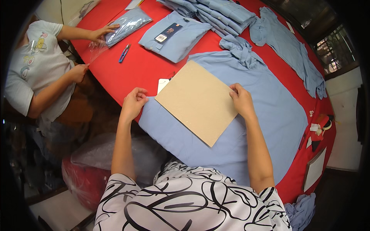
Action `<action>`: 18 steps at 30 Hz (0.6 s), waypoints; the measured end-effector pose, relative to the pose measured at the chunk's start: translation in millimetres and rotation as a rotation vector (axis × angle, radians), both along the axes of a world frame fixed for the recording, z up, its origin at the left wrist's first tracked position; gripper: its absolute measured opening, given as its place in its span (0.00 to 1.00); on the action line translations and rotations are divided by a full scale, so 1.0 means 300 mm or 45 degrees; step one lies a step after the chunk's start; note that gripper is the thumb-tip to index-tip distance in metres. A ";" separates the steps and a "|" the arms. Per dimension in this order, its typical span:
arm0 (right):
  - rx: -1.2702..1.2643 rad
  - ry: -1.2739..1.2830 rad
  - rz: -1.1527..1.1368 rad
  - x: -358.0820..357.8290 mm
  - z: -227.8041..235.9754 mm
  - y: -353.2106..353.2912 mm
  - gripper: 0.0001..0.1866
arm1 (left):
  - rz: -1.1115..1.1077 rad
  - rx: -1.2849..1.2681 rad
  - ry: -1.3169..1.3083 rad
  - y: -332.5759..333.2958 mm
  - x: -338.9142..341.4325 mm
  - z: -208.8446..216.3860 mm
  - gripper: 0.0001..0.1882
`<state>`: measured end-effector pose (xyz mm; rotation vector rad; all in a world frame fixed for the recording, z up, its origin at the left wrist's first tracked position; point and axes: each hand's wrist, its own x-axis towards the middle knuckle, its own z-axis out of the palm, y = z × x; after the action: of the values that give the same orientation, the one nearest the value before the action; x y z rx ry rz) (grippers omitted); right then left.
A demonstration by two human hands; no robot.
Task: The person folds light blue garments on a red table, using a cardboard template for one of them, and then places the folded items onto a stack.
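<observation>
On one shirt (273,115), left grip (133,103) pinches its edge, right grip (243,101) one cardboard sheet (198,103).

Two bare forearms reach in from the near side, well apart and leaning slightly toward each other. The left forearm (123,154) rises to a wrist (127,117) in line with it; the left hand (133,102) turns its fingers right, thumb and fingertips brought together. The right forearm (258,154) leans left, and the right hand (243,101), about level with the other, curls its fingers leftward, thumb close by.
</observation>
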<state>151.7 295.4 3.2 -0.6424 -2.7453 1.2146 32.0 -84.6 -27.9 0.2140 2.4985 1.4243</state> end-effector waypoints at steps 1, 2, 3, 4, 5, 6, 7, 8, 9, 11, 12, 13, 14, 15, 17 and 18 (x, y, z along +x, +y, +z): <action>0.012 0.018 0.008 0.006 -0.007 0.008 0.12 | 0.005 -0.036 -0.006 0.014 0.004 0.012 0.14; 0.023 0.036 0.015 0.011 -0.021 0.017 0.12 | 0.009 -0.072 -0.012 0.028 0.010 0.035 0.14; 0.034 0.054 0.022 0.015 -0.030 0.020 0.12 | 0.012 -0.109 -0.018 0.041 0.016 0.047 0.14; 0.048 0.064 0.023 0.016 -0.029 0.015 0.12 | 0.025 -0.203 0.161 0.051 0.024 0.043 0.14; 0.061 0.075 0.024 0.016 -0.027 0.008 0.12 | 0.037 -0.298 0.340 0.060 0.036 0.035 0.14; 0.075 0.085 0.023 0.016 -0.026 0.005 0.12 | 0.049 -0.391 0.519 0.074 0.050 0.031 0.14; 0.095 0.094 0.023 0.015 -0.029 0.004 0.11 | -0.002 -0.396 0.632 0.104 0.070 0.031 0.14; 0.113 0.106 0.023 0.011 -0.034 0.001 0.10 | -0.053 -0.403 0.748 0.152 0.093 0.036 0.14; 0.131 0.117 0.023 0.008 -0.041 -0.001 0.10 | -0.104 -0.409 0.863 0.203 0.120 0.038 0.14; 0.222 0.150 0.025 0.003 -0.060 0.002 0.09 | -0.289 -0.301 0.804 0.312 0.183 0.017 0.18; 0.267 0.168 0.029 0.002 -0.066 0.001 0.09 | -0.328 -0.343 0.879 0.359 0.212 0.009 0.23; 0.266 0.173 0.021 0.005 -0.067 -0.001 0.09 | -0.373 -0.381 0.953 0.391 0.232 -0.003 0.28; 0.265 0.179 0.013 0.008 -0.068 -0.005 0.09 | -0.383 -0.457 0.936 0.399 0.239 -0.019 0.32; 0.264 0.184 0.005 0.009 -0.069 -0.009 0.09 | -0.393 -0.532 0.919 0.405 0.243 -0.036 0.35; 0.380 0.291 0.049 0.020 -0.089 -0.004 0.09 | -0.414 -0.613 0.883 0.415 0.247 -0.047 0.39; 0.439 0.344 0.071 0.025 -0.095 -0.003 0.09 | -0.415 -0.620 0.868 0.415 0.245 -0.049 0.39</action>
<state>159.1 294.7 -25.2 -0.3394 -2.6585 0.7408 105.7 39.9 -42.5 1.0967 3.0321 0.6404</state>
